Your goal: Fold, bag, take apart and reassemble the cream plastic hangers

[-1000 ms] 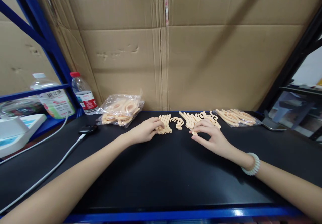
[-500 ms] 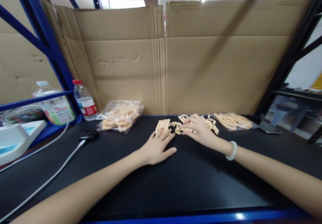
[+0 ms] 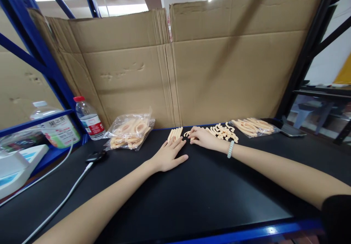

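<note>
Your left hand (image 3: 168,157): fingers spread open at aligned strips (image 3: 177,132), likely steadying them. Right hand (image 3: 204,138): fingers bent beside curved piece (image 3: 187,133); grip indiscernible.

A left hand (image 3: 168,157) lies splayed at a row of beige strips (image 3: 176,132) while the right hand (image 3: 205,139) curls beside curved pieces (image 3: 225,131) on a black tabletop (image 3: 192,196).

I note one head-worn camera, placed above the near side of the tabletop (image 3: 214,189), facing forward and down across it to the upright cardboard (image 3: 233,72).
</note>
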{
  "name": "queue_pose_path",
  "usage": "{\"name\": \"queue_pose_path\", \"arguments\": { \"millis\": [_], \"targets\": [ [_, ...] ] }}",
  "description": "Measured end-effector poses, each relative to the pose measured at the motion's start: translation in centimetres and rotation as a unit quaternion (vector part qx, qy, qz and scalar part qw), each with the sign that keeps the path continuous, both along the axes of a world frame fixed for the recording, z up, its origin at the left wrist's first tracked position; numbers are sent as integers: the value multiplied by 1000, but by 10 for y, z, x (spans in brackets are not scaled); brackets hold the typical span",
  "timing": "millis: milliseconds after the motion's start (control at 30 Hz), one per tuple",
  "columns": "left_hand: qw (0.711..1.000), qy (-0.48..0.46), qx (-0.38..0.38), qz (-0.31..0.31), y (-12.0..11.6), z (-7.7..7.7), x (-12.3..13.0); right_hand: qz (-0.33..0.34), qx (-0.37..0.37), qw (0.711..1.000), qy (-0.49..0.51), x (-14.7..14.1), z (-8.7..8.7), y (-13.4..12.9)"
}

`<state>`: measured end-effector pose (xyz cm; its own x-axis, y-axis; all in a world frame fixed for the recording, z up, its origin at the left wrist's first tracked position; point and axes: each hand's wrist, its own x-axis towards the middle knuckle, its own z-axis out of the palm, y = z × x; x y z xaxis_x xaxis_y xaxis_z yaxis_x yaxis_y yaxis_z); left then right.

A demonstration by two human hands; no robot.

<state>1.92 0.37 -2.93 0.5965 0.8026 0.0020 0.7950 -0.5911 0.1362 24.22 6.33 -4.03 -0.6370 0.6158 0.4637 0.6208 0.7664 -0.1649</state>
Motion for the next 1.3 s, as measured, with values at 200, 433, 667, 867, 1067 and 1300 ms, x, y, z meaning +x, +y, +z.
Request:
{"name": "queue_pose_path", "arguments": {
  "millis": [200,433,667,867,1067,1300],
  "targets": [
    [1000,-13,19,-10,5,-4,0,-16,25,1000,4,12,13,3],
    [1000,-2,25,-2,7,-5,0,-51,51,994,-77,62,15,-30],
    [1000,17,21,-2,6,-1,2,-31,29,993,-114,68,0,-32],
    [1000,13,15,0,11,1,9,-3,33,995,-98,71,6,-9],
    [1000,11,23,-12,15,2,10,-41,44,996,-63,107,14,-8],
    [1000,0,28,-13,16,-1,11,-89,-26,991,-99,144,-11,-6]
  ]
}}
